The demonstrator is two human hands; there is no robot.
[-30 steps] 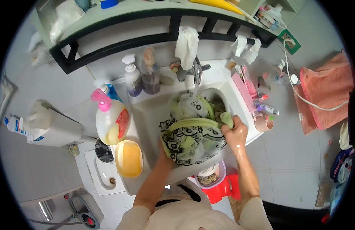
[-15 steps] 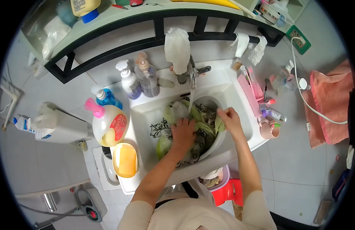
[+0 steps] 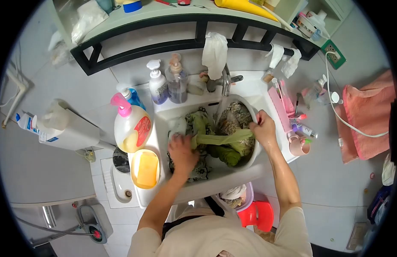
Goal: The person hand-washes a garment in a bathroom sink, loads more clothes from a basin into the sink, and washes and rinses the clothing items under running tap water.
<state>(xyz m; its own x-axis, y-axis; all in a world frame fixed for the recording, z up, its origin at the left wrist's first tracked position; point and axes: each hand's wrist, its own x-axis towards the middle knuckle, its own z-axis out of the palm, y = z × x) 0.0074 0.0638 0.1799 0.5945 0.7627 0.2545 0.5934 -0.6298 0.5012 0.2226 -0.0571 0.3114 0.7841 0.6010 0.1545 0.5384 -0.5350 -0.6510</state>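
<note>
My right hand [image 3: 263, 130] is closed at the right rim of a white basin [image 3: 252, 159], pinching one end of a light green cloth [image 3: 224, 139]. That cloth is stretched leftward across the basin toward my left hand [image 3: 183, 154]. Blurred by motion, my left hand is over black-and-white patterned wet fabric [image 3: 199, 170] in the left part of the sink; its grip is hard to make out. Water runs from the faucet [image 3: 225, 83] into the basin, where a patterned brownish cloth [image 3: 235, 115] and a bunched green part lie.
A soap dish [image 3: 134, 173] with yellow soap [image 3: 147, 170], a pink-pump jug [image 3: 132, 130] and pump bottles [image 3: 157, 83] line the sink's left side. A pink holder [image 3: 279, 108] and pink cup [image 3: 298, 146] stand right. A black rail [image 3: 164, 37] crosses above.
My left hand has moved left, out of the basin's middle. The green cloth is now drawn out between the hands, and more of the basin's contents shows. The camera view has shifted slightly.
</note>
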